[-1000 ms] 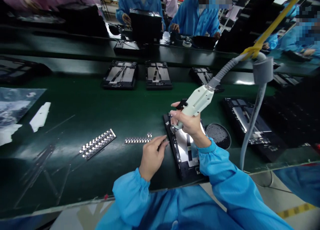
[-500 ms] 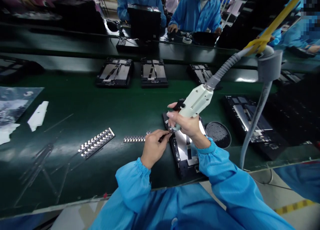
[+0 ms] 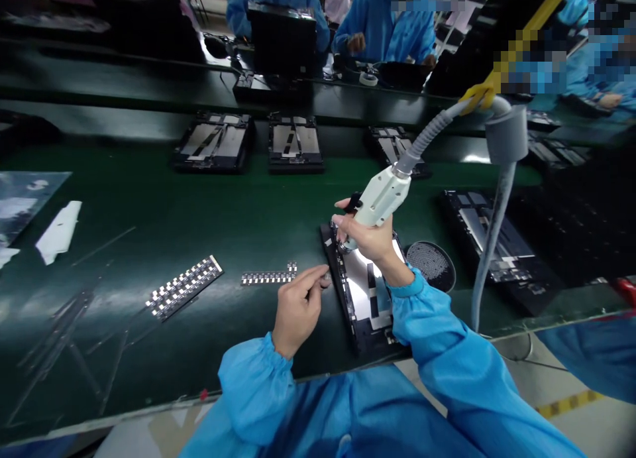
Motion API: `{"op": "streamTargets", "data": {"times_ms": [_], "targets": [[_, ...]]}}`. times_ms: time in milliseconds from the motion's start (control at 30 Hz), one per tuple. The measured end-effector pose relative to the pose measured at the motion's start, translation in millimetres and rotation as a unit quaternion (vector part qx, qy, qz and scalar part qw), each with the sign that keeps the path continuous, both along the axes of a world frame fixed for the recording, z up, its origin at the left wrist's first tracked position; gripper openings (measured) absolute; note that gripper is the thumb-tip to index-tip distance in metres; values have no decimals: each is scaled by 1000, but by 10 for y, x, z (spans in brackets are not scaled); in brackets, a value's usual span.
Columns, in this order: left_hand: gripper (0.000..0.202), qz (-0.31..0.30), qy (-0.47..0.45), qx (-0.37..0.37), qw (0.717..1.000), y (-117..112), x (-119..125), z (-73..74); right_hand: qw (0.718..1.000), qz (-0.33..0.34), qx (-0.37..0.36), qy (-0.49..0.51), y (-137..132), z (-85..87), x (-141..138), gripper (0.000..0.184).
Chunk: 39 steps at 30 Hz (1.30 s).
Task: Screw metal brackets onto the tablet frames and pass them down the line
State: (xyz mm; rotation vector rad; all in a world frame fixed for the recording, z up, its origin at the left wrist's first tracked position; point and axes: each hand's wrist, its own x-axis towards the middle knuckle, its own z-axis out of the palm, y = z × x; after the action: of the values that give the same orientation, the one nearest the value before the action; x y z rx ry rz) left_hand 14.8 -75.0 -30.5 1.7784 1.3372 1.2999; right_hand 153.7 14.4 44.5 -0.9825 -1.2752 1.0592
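Note:
My right hand point(image 3: 370, 239) is wrapped round a pale air gun point(image 3: 385, 193), fed by a ribbed grey hose. Its round metal nozzle points down at the upper left part of an opened black device housing point(image 3: 371, 305) with a bright silver panel inside. My left hand point(image 3: 299, 305) is beside the housing's left edge, with thumb and fingers pinched together. Something tiny and pale shows at the fingertips, too small to name. Just left of those fingers lies a strip of small metallic parts point(image 3: 265, 277). A wider strip of parts point(image 3: 185, 287) lies further left.
A round black dish of small bits point(image 3: 431, 266) stands right of the housing. Several similar housings point(image 3: 296, 144) line the back of the green bench; another housing point(image 3: 497, 239) is at right. The hanging hose point(image 3: 494, 239) drops on the right. A white paper piece point(image 3: 58, 232) lies left.
My left hand has moved away from the nozzle, left and slightly down, still pinched. The air gun stays over the housing, its nozzle now plainly above it. The camera view has shifted slightly.

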Motion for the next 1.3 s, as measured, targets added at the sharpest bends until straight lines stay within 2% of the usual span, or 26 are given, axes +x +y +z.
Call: {"op": "streamTargets", "data": {"times_ms": [233, 400, 467, 567, 667, 733, 800, 867, 1000, 1133, 1300], "targets": [[28, 15, -2, 1, 1000, 4, -8, -22, 1000, 6, -19, -8, -13, 22, -36, 23], [27, 17, 2, -2, 1000, -16, -11, 5, 1000, 9, -25, -3, -17, 6, -36, 22], [28, 13, 21, 19, 1000, -63, 2, 36, 999, 19, -32, -5, -36, 4, -48, 20], [31, -33, 72, 83, 993, -201, 83, 106, 998, 41, -37, -25, -70, -9, -78, 18], [31, -123, 96, 157, 975, -382, 247, 158, 998, 39, -18, -40, -87, -40, -106, 17], [26, -177, 116, 187, 959, -485, 365, 149, 999, 22, -9, -37, -89, -49, -108, 17], [30, -210, 156, 194, 946, -553, 455, 99, 1000, 8, -9, -25, -97, -34, -91, 18], [39, -217, 199, 198, 935, -587, 503, 28, 1000, 7, -9, -11, -117, 1, -56, 19], [33, -204, 225, 218, 928, -599, 514, -71, 1000, 23, -16, -5, -178, 57, 5, 19], [34, -206, 227, 208, 929, -597, 503, -66, 998, 36, -48, -15, -193, 29, -5, 23], [34, -206, 227, 211, 928, -595, 500, -47, 998, 42, -53, -18, -174, 7, -25, 23]]}}
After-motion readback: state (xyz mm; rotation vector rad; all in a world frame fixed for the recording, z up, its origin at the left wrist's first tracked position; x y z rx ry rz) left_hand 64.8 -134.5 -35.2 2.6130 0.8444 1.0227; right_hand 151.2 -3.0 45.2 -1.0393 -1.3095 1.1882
